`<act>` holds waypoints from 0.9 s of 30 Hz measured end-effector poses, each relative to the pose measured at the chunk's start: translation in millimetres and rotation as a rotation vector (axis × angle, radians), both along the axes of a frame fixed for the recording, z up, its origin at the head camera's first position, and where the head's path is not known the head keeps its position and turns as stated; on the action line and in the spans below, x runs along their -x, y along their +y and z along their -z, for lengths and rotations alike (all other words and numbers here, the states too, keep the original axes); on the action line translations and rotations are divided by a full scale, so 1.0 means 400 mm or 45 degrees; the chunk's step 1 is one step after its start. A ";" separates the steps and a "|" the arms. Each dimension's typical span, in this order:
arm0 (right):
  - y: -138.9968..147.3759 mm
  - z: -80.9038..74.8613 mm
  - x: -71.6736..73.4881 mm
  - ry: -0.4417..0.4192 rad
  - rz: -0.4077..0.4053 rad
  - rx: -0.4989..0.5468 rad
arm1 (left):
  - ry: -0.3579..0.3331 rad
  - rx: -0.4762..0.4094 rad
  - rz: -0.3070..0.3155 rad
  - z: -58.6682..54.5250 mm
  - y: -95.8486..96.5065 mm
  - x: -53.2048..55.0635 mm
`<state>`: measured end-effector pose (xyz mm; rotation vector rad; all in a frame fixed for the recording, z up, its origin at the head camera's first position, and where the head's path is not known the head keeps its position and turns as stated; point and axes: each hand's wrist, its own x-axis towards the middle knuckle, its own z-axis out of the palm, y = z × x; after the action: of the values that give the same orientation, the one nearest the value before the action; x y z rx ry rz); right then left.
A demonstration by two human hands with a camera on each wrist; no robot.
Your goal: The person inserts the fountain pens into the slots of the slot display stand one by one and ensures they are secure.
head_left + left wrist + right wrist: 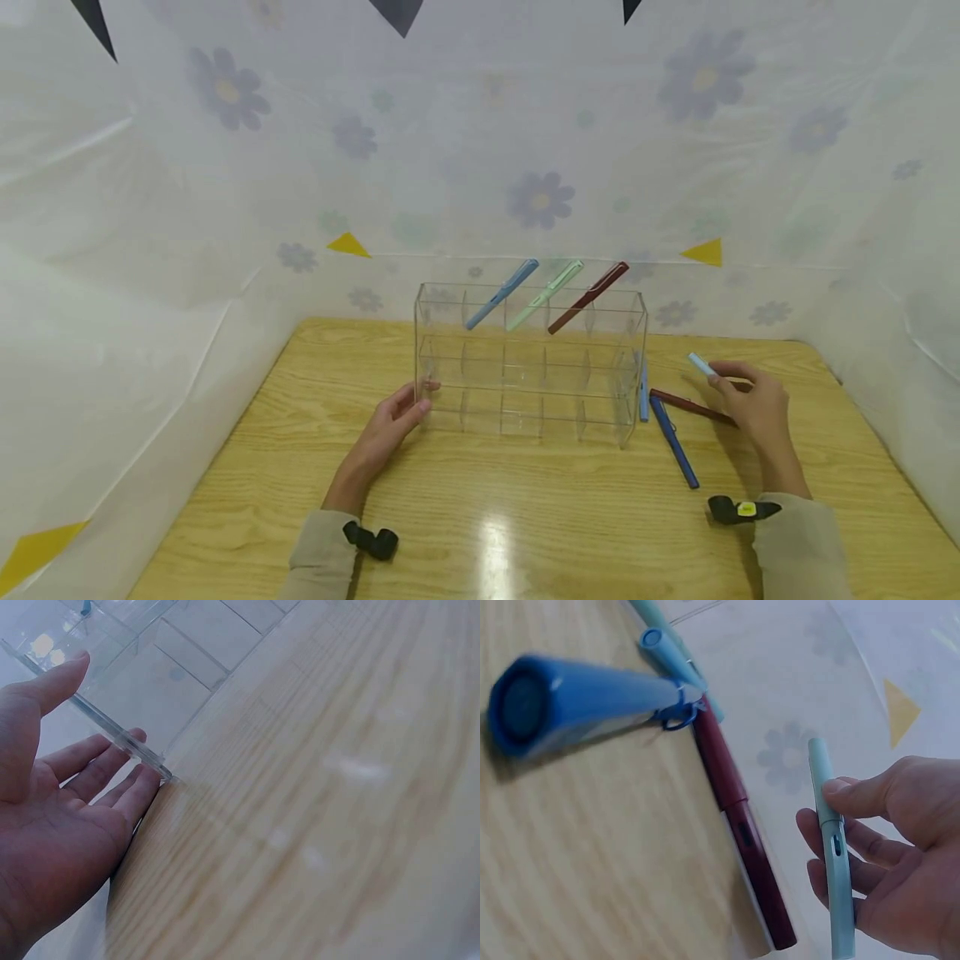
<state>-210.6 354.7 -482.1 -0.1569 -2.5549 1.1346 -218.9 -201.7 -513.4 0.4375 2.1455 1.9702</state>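
My right hand (753, 408) pinches a pale blue-green pen (832, 847) between thumb and fingers, held above the right part of the table. Below it lie a dark red pen (742, 832) and a dark blue pen (673, 442), their ends close together. A lighter blue pen (643, 392) lies by the right end of a clear compartment rack (525, 379). At the rack's left end is my left hand (390, 425), its loosely extended fingers touching the side panel's edge, thumb apart from them. Blue (502, 293), mint green (546, 296) and dark red (588, 297) pens lean in the rack's top row.
The rack stands on a wood-grain table (450, 517), its middle and lower rows see-through. White flowered sheeting (465, 150) surrounds the table at the back and both sides. Yellow triangles (705, 252) mark the back sheet.
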 end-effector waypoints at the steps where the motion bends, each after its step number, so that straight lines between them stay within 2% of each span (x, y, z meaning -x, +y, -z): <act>1: -0.001 -0.006 -0.001 0.012 -0.006 0.012 | -0.001 0.001 -0.002 -0.001 0.000 -0.001; 8: -0.017 -0.042 -0.007 0.107 -0.075 0.195 | 0.010 -0.006 0.005 0.002 0.000 -0.003; 14: -0.042 -0.080 -0.012 0.172 -0.060 0.323 | 0.011 -0.010 0.007 0.002 0.000 -0.003; 20: -0.073 -0.123 -0.024 0.239 -0.034 0.373 | 0.018 -0.019 0.010 0.004 -0.001 0.002; 24: -0.084 -0.144 -0.032 0.265 -0.063 0.368 | 0.008 -0.023 0.005 0.000 0.000 0.001; 27: -0.091 -0.155 -0.034 0.288 -0.104 0.413 | 0.005 -0.018 0.007 -0.001 0.000 0.001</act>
<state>-197.1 318.3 -420.2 -0.0008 -2.1859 1.5013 -219.4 -201.6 -513.1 0.4494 2.1313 1.9843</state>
